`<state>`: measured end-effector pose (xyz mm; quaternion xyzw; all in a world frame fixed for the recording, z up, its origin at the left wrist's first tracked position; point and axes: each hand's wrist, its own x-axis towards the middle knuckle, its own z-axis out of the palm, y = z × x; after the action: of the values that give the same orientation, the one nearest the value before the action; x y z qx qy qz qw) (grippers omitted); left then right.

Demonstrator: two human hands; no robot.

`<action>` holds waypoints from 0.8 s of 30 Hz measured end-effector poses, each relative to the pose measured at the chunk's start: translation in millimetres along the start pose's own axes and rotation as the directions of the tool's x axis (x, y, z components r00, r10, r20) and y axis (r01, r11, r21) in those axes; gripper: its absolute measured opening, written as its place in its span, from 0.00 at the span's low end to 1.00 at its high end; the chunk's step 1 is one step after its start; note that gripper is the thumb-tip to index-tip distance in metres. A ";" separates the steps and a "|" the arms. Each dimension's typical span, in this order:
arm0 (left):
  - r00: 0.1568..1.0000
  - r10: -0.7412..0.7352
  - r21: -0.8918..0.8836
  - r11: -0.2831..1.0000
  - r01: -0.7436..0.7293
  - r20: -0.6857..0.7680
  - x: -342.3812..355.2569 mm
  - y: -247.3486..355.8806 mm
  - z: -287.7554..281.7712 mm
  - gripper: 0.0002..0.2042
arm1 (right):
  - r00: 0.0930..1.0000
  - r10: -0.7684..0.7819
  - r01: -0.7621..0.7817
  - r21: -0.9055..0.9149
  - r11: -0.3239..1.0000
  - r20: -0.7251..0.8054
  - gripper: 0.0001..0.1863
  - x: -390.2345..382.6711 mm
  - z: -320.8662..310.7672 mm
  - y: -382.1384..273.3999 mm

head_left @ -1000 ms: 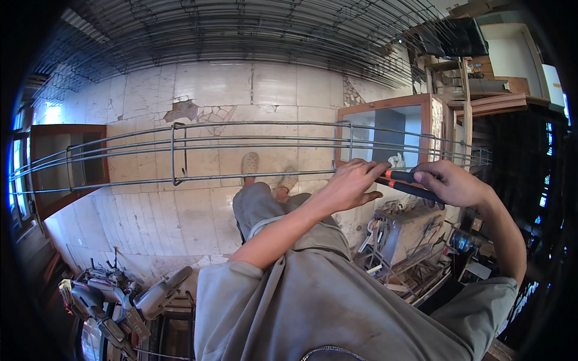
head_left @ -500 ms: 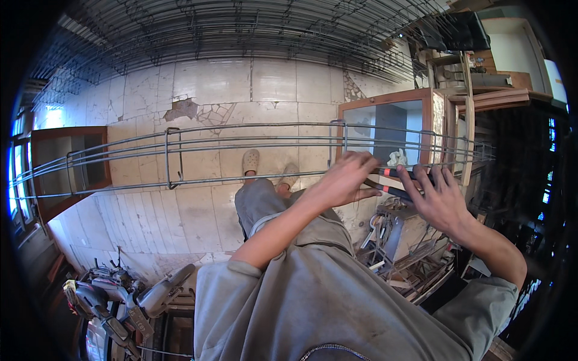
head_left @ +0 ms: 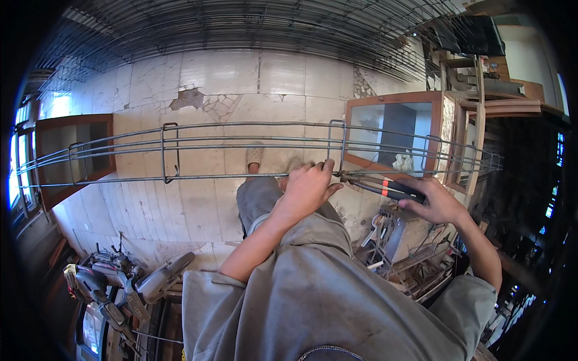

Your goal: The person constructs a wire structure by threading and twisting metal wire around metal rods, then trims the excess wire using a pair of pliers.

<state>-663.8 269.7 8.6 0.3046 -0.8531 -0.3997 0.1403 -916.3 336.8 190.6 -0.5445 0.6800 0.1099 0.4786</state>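
A long steel-bar cage (head_left: 247,138) runs crosswise in front of the person, above the tiled floor (head_left: 198,210). The left hand (head_left: 306,188) lies over the cage's lower rod (head_left: 241,176), just left of a rectangular stirrup (head_left: 344,144). Its fingers (head_left: 327,166) bend across the top of the rod, the index finger pointing toward the stirrup, while the thumb stands apart on the near side, below the rod. The undersides of these fingers are hidden, so whether they clamp the rod or only rest on it cannot be told.

The right hand (head_left: 439,201) is wrapped around the black, orange-banded handles of a pair of pliers (head_left: 385,188), its fingers over the far side and the thumb below on the near side. The tool points left from this grip, and its nose meets the lower corner of the stirrup, where stirrup and rod join. That corner sits just beyond the left fingertips and well apart from the right ones, with the length of the pliers between. Beyond the pliers stands a wood-framed glass cabinet (head_left: 391,101).
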 end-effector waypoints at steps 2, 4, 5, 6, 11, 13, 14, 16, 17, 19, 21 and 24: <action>0.991 -0.072 -0.010 0.997 0.074 0.109 1.0 -0.3 -1.3 0.19 | 1.000 0.010 -0.010 -0.002 1.000 0.008 0.29 2.1 0.4 4.9; 0.989 -0.091 0.004 0.996 0.092 0.114 5.1 2.3 -3.1 0.18 | 1.000 0.022 -0.023 0.005 1.000 0.017 0.29 1.2 -0.4 10.2; 0.990 -0.092 0.001 0.996 0.092 0.103 4.7 2.8 -2.3 0.17 | 1.000 0.010 -0.010 0.014 1.000 0.013 0.30 1.1 0.4 14.4; 0.992 -0.092 -0.002 0.996 0.092 0.091 3.5 2.8 -1.9 0.16 | 1.000 -0.003 0.003 0.024 1.000 0.010 0.30 2.2 2.8 20.0; 0.994 -0.086 -0.007 0.996 0.086 0.067 4.0 4.0 -2.5 0.16 | 1.000 -0.022 0.020 0.110 0.994 0.017 0.30 5.7 6.9 30.3; 0.994 -0.082 -0.010 0.997 0.082 0.067 2.7 3.1 -1.8 0.16 | 1.000 -0.020 0.018 0.140 0.990 0.018 0.30 7.4 10.8 36.3; 0.994 -0.081 -0.008 0.997 0.082 0.073 2.4 2.8 -1.3 0.17 | 0.999 -0.034 0.031 0.153 0.988 0.015 0.29 8.4 12.9 40.6; 0.993 -0.081 -0.003 0.997 0.082 0.083 2.5 1.6 -0.7 0.17 | 0.998 -0.061 0.059 0.178 0.982 0.009 0.29 10.1 15.2 46.5; 0.994 -0.079 -0.011 0.997 0.080 0.081 2.1 0.8 -0.2 0.17 | 0.998 -0.065 0.063 0.164 0.985 0.004 0.29 9.8 14.5 43.9; 0.995 -0.070 -0.025 0.997 0.072 0.076 1.6 -1.4 -1.3 0.18 | 0.997 -0.071 0.072 0.136 0.988 -0.011 0.28 8.2 13.7 34.5; 0.994 -0.071 -0.043 0.996 0.075 0.084 -0.4 1.0 -6.5 0.21 | 1.000 -0.023 0.024 0.119 0.993 -0.008 0.27 -0.7 18.3 23.0; 0.988 0.030 -0.053 0.998 -0.038 -0.154 -9.0 21.5 -7.7 0.26 | 0.995 0.102 -0.103 0.167 0.981 0.014 0.24 -17.7 23.6 -2.6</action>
<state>-661.8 281.4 30.0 0.3158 -0.8335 -0.3962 0.2205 -902.4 362.9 193.0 -0.4663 0.7126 0.0781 0.5184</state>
